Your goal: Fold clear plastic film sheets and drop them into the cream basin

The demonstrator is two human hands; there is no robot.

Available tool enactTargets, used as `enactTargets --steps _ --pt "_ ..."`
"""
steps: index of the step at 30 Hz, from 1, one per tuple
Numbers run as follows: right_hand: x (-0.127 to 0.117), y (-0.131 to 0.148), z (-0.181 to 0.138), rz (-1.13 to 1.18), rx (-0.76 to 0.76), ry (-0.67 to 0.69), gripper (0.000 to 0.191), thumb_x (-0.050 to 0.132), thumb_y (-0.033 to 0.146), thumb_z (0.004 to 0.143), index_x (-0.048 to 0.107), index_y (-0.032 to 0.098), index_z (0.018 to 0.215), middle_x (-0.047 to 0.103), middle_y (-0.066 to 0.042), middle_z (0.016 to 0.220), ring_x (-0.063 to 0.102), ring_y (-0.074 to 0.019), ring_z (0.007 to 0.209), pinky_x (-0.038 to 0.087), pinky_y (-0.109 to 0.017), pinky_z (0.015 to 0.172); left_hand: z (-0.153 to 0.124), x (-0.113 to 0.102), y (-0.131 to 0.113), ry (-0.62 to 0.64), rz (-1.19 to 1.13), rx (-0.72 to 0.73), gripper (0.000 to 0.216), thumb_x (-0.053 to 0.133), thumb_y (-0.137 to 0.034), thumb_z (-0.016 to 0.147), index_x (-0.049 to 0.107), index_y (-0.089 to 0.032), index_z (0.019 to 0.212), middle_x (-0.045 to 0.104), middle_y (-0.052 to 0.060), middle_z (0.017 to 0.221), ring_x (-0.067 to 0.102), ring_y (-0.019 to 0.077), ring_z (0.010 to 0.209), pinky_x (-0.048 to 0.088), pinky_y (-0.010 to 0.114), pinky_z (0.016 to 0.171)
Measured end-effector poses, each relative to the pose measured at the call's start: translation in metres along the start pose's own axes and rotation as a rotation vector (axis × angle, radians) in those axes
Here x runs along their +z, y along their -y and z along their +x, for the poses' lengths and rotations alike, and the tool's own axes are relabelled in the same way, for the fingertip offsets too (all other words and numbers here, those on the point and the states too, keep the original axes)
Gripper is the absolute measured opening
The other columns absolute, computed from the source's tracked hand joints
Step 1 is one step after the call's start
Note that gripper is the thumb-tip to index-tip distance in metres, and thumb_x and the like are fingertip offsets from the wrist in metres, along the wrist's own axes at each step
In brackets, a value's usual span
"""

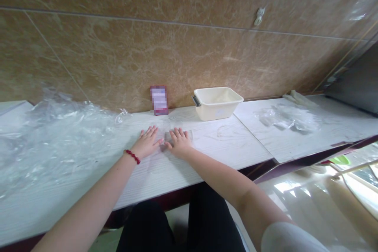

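Observation:
My left hand (147, 141) lies flat on the white wood-grain table, fingers spread, with a red bead bracelet (132, 156) on the wrist. Beside it, my right hand (178, 141) rests with its fingers stretched out over a small clear, greyish flat piece (190, 135) that looks like plastic. Most of that piece is hidden under the hand, so I cannot tell its exact kind. Neither hand is closed around anything. Behind the hands stands a cream plastic bin (217, 110) with a grey handle clip.
A large heap of clear plastic bags or film (59, 141) covers the table's left side. More clear plastic packets (288, 118) lie at the right. A purple-edged card (159, 100) leans on the brown marbled wall (118, 55). The table's front edge (165, 196) runs before my legs.

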State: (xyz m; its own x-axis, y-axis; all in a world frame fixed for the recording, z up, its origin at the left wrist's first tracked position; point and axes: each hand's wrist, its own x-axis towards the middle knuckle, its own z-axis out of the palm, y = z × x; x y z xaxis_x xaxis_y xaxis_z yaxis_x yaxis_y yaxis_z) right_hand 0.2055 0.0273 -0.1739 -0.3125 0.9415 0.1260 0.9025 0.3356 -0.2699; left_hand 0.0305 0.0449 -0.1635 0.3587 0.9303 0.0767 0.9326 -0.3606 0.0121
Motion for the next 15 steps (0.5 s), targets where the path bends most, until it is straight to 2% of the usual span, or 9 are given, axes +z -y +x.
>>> enactTargets --steps 4,7,12,15 --pt "-0.002 -0.011 0.002 0.017 0.065 -0.077 0.061 0.017 0.051 0.081 0.022 0.016 0.13 0.019 -0.008 0.136 0.011 -0.0237 0.124 0.01 -0.044 0.098 -0.037 0.001 -0.018 0.046 0.001 0.085 0.069 0.018 -0.056 0.078 0.025 -0.008 0.128 0.021 0.011 0.134 0.015 0.0229 0.124 0.011 0.042 0.099" --pt "-0.003 -0.024 0.004 -0.003 0.128 -0.045 0.062 0.017 0.05 0.081 0.02 0.014 0.131 0.02 -0.009 0.135 0.011 -0.0251 0.124 0.008 -0.046 0.097 -0.053 0.005 -0.019 0.06 0.013 0.085 0.07 0.02 -0.057 0.076 0.025 -0.01 0.128 0.02 0.011 0.135 0.014 0.0239 0.124 0.008 0.043 0.099" --pt "-0.004 -0.039 0.004 -0.019 0.15 0.0 0.067 0.018 0.054 0.079 0.021 0.011 0.131 0.019 -0.01 0.135 0.011 -0.026 0.124 0.007 -0.045 0.098 -0.055 0.01 -0.015 0.049 0.003 0.081 0.076 0.026 -0.061 0.073 0.023 -0.009 0.129 0.019 0.013 0.135 0.015 0.0261 0.124 0.007 0.047 0.098" --pt "-0.009 -0.042 0.005 0.036 0.184 -0.099 0.058 0.022 0.049 0.081 0.028 0.015 0.128 0.027 -0.008 0.133 0.017 -0.0239 0.123 0.012 -0.04 0.097 -0.055 -0.01 -0.021 -0.004 -0.047 0.093 0.066 0.028 -0.056 0.075 0.034 -0.011 0.123 0.03 0.013 0.131 0.023 0.0262 0.12 0.015 0.044 0.096"
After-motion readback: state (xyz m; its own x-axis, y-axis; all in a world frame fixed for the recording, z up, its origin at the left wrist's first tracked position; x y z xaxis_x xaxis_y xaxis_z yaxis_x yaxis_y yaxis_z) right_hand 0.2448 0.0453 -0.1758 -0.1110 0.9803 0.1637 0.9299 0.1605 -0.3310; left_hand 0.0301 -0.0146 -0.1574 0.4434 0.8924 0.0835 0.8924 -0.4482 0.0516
